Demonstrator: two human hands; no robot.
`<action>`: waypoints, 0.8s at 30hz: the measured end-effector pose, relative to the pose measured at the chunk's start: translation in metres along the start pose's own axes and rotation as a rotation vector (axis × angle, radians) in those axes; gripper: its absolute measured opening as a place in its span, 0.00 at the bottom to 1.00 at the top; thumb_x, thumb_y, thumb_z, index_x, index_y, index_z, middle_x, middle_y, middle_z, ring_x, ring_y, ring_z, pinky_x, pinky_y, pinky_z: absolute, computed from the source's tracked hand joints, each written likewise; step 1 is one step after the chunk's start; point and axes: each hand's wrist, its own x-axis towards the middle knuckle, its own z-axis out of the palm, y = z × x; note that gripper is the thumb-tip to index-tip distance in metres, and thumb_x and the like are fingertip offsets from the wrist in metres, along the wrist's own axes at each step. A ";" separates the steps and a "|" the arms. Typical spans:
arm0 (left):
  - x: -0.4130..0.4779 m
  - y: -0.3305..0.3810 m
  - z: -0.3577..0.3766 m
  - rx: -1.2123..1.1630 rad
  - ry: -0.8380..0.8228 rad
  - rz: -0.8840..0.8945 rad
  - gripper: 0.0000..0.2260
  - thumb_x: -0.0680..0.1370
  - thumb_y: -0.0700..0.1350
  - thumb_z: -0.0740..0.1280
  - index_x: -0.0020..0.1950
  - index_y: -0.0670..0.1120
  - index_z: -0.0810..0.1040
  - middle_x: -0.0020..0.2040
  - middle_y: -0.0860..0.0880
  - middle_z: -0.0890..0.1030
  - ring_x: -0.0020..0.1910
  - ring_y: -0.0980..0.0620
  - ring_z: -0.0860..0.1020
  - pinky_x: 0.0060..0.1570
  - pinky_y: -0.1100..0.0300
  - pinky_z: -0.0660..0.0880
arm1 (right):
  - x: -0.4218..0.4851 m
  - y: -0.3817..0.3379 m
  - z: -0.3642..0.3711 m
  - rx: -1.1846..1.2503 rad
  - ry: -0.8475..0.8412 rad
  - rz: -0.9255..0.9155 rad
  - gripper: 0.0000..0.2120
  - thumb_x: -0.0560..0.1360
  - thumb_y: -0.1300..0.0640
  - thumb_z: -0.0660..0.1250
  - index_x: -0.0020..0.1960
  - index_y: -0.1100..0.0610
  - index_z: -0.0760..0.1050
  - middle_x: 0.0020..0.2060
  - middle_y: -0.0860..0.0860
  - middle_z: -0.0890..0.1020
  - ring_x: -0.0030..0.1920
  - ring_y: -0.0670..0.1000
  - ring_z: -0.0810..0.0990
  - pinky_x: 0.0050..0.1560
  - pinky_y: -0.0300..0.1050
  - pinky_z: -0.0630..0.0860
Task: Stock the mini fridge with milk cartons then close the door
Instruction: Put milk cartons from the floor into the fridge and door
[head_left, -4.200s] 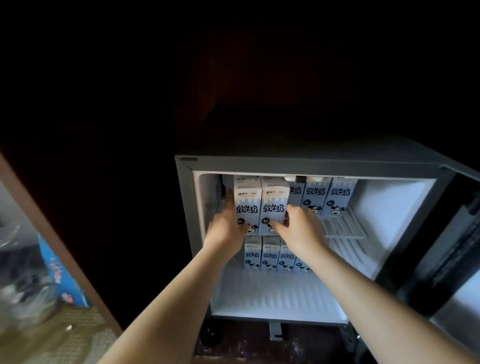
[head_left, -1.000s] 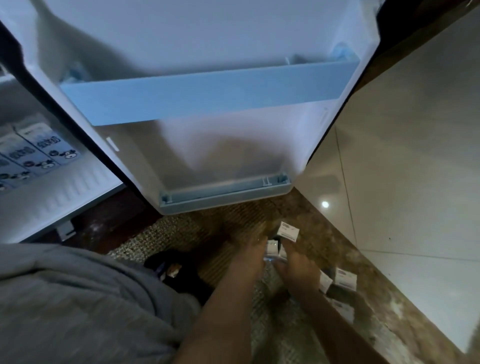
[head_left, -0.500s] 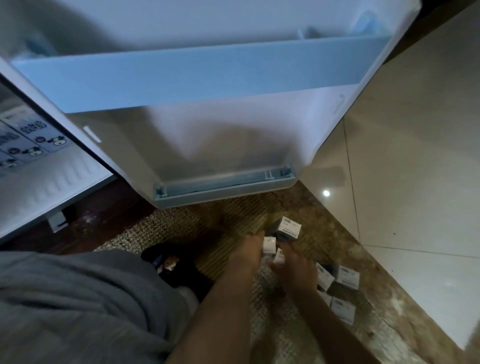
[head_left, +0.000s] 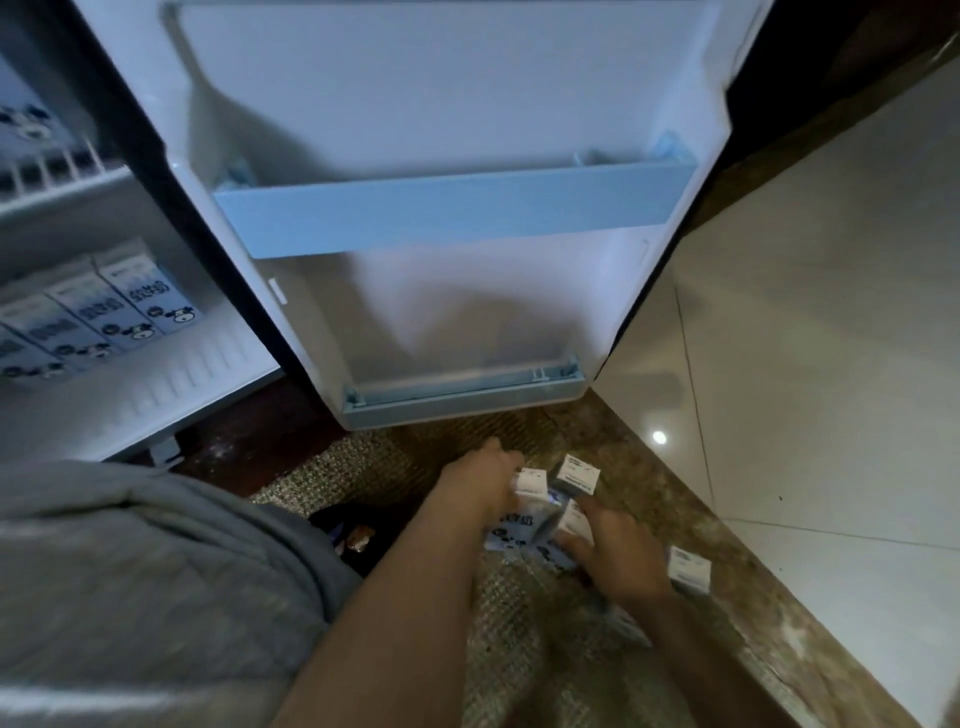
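White plastic is lining the inside of the fridge door (head_left: 441, 104), which is standing wide open across the upper middle of the view. Two pale blue rails are crossing it, an upper rail (head_left: 452, 208) and a lower rail (head_left: 462, 387). At the left the mini fridge (head_left: 156, 395) is showing four stocked cartons (head_left: 104, 312) standing in a row on its floor, the leftmost cut by the edge. One blurred shelf carton (head_left: 26, 119) is sitting on the wire shelf (head_left: 52, 166) above. A grey garment (head_left: 130, 597) is covering the person's knee at lower left. The tiled floor (head_left: 805, 364) is running along the right, and a woven mat (head_left: 374, 467) is lying below the door.

Five more cartons are showing on the mat. A loose carton (head_left: 576, 473) is standing just beyond the hands, and a far carton (head_left: 688, 569) is standing beside the right wrist. A blurred carton (head_left: 623, 623) is lying partly under the right forearm. The left hand (head_left: 483, 478) is curling its fingers round the left carton (head_left: 530, 483). The right hand (head_left: 618, 556) is grasping the right carton (head_left: 574, 519), which is touching the left one.
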 end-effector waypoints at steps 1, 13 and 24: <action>-0.005 0.001 -0.010 0.013 0.002 0.023 0.13 0.76 0.46 0.66 0.60 0.46 0.73 0.61 0.44 0.71 0.57 0.43 0.74 0.56 0.50 0.74 | -0.004 -0.003 -0.009 -0.008 0.027 -0.025 0.24 0.77 0.46 0.62 0.71 0.47 0.63 0.62 0.50 0.76 0.60 0.52 0.76 0.54 0.46 0.72; -0.113 -0.014 -0.144 0.326 0.165 0.150 0.15 0.77 0.52 0.65 0.59 0.44 0.75 0.53 0.48 0.77 0.47 0.50 0.72 0.44 0.59 0.67 | -0.049 -0.076 -0.141 -0.136 0.304 -0.402 0.18 0.78 0.41 0.57 0.64 0.48 0.68 0.57 0.45 0.74 0.53 0.48 0.77 0.43 0.41 0.63; -0.244 -0.060 -0.214 0.240 0.673 0.233 0.13 0.76 0.55 0.65 0.56 0.52 0.72 0.50 0.56 0.72 0.41 0.60 0.72 0.40 0.64 0.72 | -0.080 -0.185 -0.244 -0.064 0.549 -0.725 0.18 0.74 0.42 0.61 0.60 0.50 0.71 0.45 0.40 0.69 0.47 0.47 0.76 0.39 0.44 0.65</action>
